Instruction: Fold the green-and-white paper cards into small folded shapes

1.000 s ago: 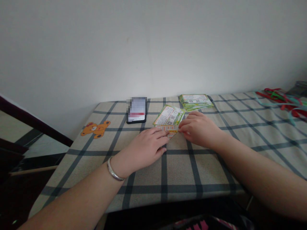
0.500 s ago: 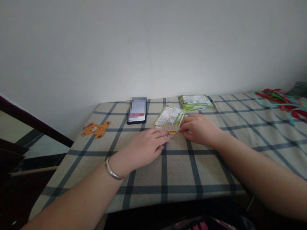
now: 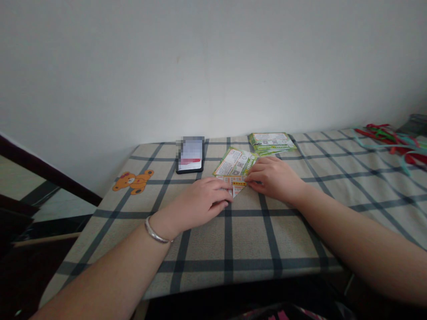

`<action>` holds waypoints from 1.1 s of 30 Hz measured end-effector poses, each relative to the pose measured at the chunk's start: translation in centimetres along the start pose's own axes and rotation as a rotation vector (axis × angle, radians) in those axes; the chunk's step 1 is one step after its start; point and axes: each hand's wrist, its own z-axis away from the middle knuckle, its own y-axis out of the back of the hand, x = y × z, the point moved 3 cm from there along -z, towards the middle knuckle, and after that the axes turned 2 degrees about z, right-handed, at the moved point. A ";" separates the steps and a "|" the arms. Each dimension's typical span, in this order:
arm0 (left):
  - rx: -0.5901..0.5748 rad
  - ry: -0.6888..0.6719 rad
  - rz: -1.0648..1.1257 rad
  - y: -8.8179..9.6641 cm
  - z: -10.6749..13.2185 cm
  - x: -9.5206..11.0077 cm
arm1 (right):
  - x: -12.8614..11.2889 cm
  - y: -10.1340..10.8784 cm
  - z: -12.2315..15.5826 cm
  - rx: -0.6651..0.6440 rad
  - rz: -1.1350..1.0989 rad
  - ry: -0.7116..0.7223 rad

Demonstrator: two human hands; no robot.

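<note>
A green and white printed leaflet (image 3: 236, 166) lies on the checked tablecloth (image 3: 247, 235), its near corner folded over. My left hand (image 3: 200, 202), with a silver bangle on the wrist, rests palm down with its fingertips pressing the leaflet's near left edge. My right hand (image 3: 275, 178) sits just to the right, its fingers curled and pinching the folded near edge of the same leaflet.
A stack of similar leaflets (image 3: 271, 142) lies behind my right hand. A black phone (image 3: 190, 154) lies behind and to the left. A bear print (image 3: 133, 181) marks the cloth at left. Red and green ribbons (image 3: 393, 138) lie at the far right. A wall stands directly behind the table.
My right hand has slid a little to the left along the leaflet's folded edge, and my left hand has drawn slightly back toward me. The leaflet stays in place.
</note>
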 end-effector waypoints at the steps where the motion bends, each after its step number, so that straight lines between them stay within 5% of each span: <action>1: 0.010 0.009 0.004 0.0 0.0 0.1 | 0.0 0.0 0.0 0.001 0.007 0.008; 6: 0.070 0.125 -0.015 -0.3 0.1 0.0 | -0.1 0.1 -0.2 0.024 0.050 0.035; 20: 0.098 0.142 0.057 0.0 -0.3 0.0 | -1.2 0.4 -0.3 0.103 0.164 0.096; 33: 0.196 0.166 -0.038 -0.1 -0.4 0.4 | -2.8 0.2 -0.7 0.146 -0.185 0.045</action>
